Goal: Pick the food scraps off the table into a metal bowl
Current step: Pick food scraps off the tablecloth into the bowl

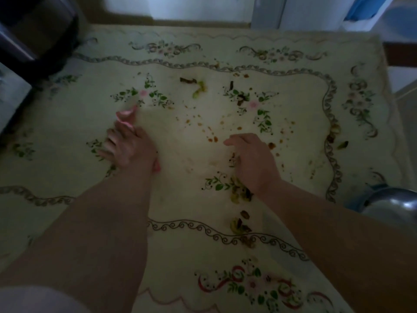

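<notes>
A cream tablecloth [67, 123] with printed flowers covers the table. Food scraps [240, 192] and orange crumbs [212, 137] lie scattered over its middle and right side. My left hand [128, 147] presses down on a pink cloth [125, 117], which sticks out past the fingers and shows again near the wrist. My right hand [250, 159] hovers over the scraps with its fingers bent downward, fingertips at some dark bits; whether it pinches any is hidden.
A dark round appliance [38, 30] stands at the back left corner. A shiny metal bowl [392, 204] sits at the table's right edge. More peel pieces [198, 88] lie toward the back, and some [341, 144] by the right border.
</notes>
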### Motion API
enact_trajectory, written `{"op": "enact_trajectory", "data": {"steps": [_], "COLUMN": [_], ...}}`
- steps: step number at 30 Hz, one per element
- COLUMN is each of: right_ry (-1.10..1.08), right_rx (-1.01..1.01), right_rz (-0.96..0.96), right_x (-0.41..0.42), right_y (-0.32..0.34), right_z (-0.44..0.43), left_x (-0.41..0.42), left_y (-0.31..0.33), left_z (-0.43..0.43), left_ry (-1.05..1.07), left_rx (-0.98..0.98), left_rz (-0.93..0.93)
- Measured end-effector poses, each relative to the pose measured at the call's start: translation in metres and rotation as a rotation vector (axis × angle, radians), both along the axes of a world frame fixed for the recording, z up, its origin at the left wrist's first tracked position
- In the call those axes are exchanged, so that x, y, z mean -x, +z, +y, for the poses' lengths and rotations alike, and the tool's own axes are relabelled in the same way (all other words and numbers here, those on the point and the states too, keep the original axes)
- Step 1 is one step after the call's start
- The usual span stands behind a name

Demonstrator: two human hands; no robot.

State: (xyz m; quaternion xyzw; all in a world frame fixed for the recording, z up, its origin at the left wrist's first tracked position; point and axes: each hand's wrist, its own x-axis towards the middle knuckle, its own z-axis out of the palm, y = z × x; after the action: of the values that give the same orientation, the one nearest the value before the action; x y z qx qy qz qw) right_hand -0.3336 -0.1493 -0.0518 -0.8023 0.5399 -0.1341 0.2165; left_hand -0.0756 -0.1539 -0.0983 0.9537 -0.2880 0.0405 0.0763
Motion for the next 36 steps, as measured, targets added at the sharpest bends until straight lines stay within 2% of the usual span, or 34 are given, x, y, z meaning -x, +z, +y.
{"op": "enact_trajectory", "data": {"steps": [5, 9, 14, 20, 28, 30, 33, 34, 36], "right_ry": [-0.038, -0.071, -0.085, -0.100, -0.087, -0.087, -0.092, -0.098, -0.097], "right_rx": [0.058, 0.020, -0.011, -0.022, -0.062, -0.079, -0.087, -0.093, -0.106], "right_rz": [-0.071, -0.021, 0.007, -0.033, 0.059, 0.074, 0.116, 0.122, 0.128], "right_x": [0.011, 0.025, 0.040, 0.055, 0.079, 0.086, 0.095, 0.097, 0.100], "right_y": [0.001, 0.004, 0.008, 0.014, 0.021, 0.025, 0.028, 0.027, 0.028], "right_z": [-0.005, -0.003, 0.011, 0.033, 0.070, 0.080, 0.093, 0.096, 0.101], "left_x": [0.005, 0.033, 0.062, 0.115, 0.179, 0.183, 0.189, 0.190, 0.179], "left_y": [0.002, 0.006, 0.005, 0.003, 0.011, 0.014, 0.041, 0.052, 0.069], "left_z": [-0.031, -0.044, -0.038, -0.011, 0.046, 0.053, 0.065, 0.069, 0.075], "left_ry": [-0.184, -0.386, -0.619, -0.977, -1.126, -1.114, -0.981, -0.910, -0.700], "left_rx": [-0.045, -0.173, -0.218, -0.128, -0.098, -0.096, -0.026, 0.034, 0.282], "left_rz": [0.034, 0.058, 0.072, 0.051, 0.184, 0.326, 0.717, 0.817, 0.956]}}
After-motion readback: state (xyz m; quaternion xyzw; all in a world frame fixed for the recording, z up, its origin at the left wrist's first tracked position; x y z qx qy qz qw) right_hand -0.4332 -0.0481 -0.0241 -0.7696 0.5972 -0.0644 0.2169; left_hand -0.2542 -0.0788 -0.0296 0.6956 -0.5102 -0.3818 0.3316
